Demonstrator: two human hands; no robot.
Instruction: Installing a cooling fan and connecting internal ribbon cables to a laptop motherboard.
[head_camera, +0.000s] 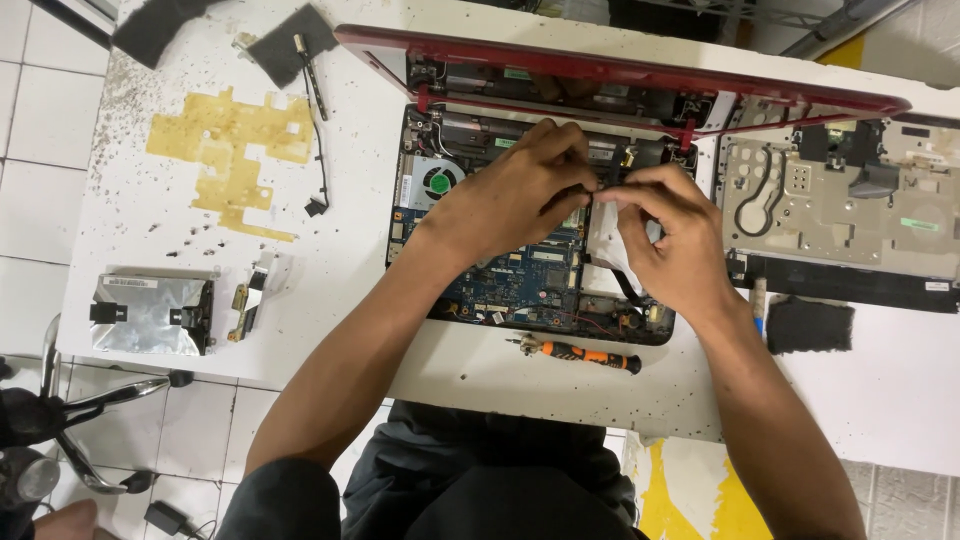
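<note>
An opened red laptop (620, 70) lies on the white table (350, 230), its cover off and the blue circuit board (520, 285) and round fan (437, 182) bare. My left hand (515, 190) rests over the board's middle, fingertips pinched on a small dark part near the hinge. My right hand (670, 235) meets it from the right, thumb and forefinger pinched on the same spot, with a white sheet (603, 240) under it. What sits between the fingertips is too small to tell.
An orange-and-black screwdriver (585, 353) lies in front of the laptop. The removed grey cover panel (840, 200) sits at right, a black foam pad (810, 325) below it. A silver drive (150, 312) and small bracket (245, 305) lie at left, a black cable (318, 140) behind them.
</note>
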